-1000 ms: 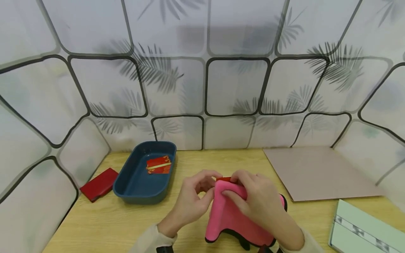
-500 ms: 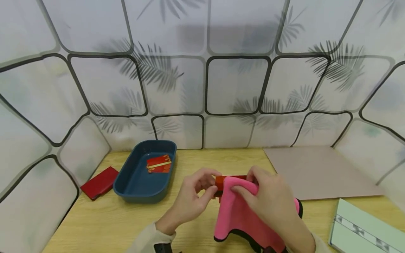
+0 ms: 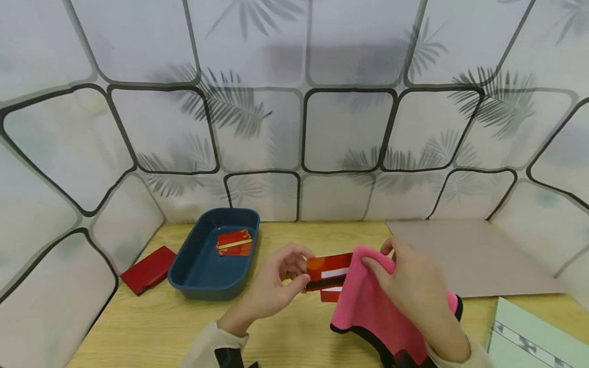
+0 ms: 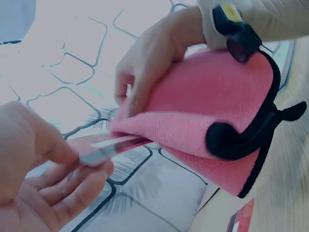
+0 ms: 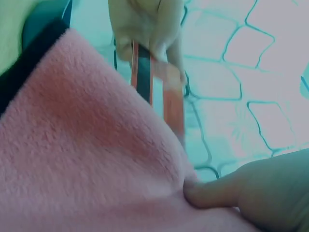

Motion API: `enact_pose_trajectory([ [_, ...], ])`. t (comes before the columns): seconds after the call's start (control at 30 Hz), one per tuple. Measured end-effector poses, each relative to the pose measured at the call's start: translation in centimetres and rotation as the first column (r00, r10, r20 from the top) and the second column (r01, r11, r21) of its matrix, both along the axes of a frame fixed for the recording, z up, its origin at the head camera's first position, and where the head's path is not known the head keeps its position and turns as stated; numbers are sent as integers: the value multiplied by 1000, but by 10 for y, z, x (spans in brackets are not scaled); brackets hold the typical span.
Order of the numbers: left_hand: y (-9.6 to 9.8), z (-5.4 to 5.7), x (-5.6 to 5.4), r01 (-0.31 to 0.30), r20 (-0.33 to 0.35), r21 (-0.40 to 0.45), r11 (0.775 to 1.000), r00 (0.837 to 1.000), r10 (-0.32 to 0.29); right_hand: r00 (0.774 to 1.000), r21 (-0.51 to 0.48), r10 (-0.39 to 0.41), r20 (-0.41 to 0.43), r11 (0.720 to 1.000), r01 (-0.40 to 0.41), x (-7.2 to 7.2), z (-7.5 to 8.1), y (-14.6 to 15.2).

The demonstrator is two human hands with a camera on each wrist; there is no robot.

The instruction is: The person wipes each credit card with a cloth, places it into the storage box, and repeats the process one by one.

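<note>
In the head view my left hand (image 3: 273, 289) pinches the end of a red-and-orange card (image 3: 324, 267) with a black stripe and a white strip. The card's other end is hidden by a pink cloth (image 3: 375, 309) with black edging. My right hand (image 3: 416, 289) grips that cloth by its top edge, thumb in front. Part of another red card (image 3: 330, 295) shows on the table below. The left wrist view shows the pinched card (image 4: 116, 147) running up to the fold of the cloth. From the right wrist, the card (image 5: 174, 104) appears behind the cloth's edge.
To the left stands a blue tray (image 3: 209, 294) with red-and-gold cards (image 3: 233, 243) inside. A dark red wallet-like item (image 3: 148, 270) lies beside it. A flat greyish-pink board (image 3: 474, 260) and a mint-green box or book (image 3: 534, 337) are at the right.
My right hand has moved right with the cloth, while the left hand stays nearly in place. More of the card has come out from the cloth, and another red card shows beneath it.
</note>
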State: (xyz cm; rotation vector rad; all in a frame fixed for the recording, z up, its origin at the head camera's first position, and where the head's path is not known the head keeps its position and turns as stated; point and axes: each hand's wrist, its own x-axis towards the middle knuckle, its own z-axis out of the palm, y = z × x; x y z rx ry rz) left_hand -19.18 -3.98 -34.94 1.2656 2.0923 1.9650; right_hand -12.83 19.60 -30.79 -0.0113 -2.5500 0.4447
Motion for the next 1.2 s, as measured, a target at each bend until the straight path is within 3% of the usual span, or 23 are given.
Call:
enact_pose_trajectory([
  [0.1,-3,3,-2,-71,97,6,997,993,70,997,-3,-37,-64,999,37,-6,2,6],
  [0.23,-6,7,-4,-236,175,-30,971,955,238,985,-33,-60,-165,998,55,-10,5,9],
  [0.3,-5,7,-4,-327,147,-63,943,932,333,982,-33,-48,-181,999,43,-10,6,9],
  [0.4,-3,6,-3,-412,78,-86,907,905,419,990,3,4,-143,1000,-4,-7,6,7],
  [0.5,0,6,-1,-451,28,-81,889,890,454,992,50,104,-75,994,-100,-5,3,1],
  [0.6,3,5,0,-461,13,-67,885,887,462,976,54,217,1,975,-217,-3,-1,-6],
  [0.67,5,3,1,-449,40,-63,891,891,452,953,25,302,30,953,-303,-1,-3,-11],
  [0.73,9,-1,2,-422,82,-73,904,901,427,925,7,380,8,925,-381,0,-6,-14],
  [0.83,13,-7,4,-358,138,-97,929,919,369,874,-8,480,-74,876,-482,-1,-12,-19],
  [1.0,15,-11,7,-293,130,-123,948,942,308,794,41,573,-206,815,-578,-7,-21,-29],
  [1.1,16,-11,9,-264,113,-132,955,954,279,770,75,589,-245,803,-591,-9,-24,-31],
  [1.2,18,-10,9,-232,113,-133,964,962,247,775,105,577,-259,814,-571,-10,-26,-30],
])
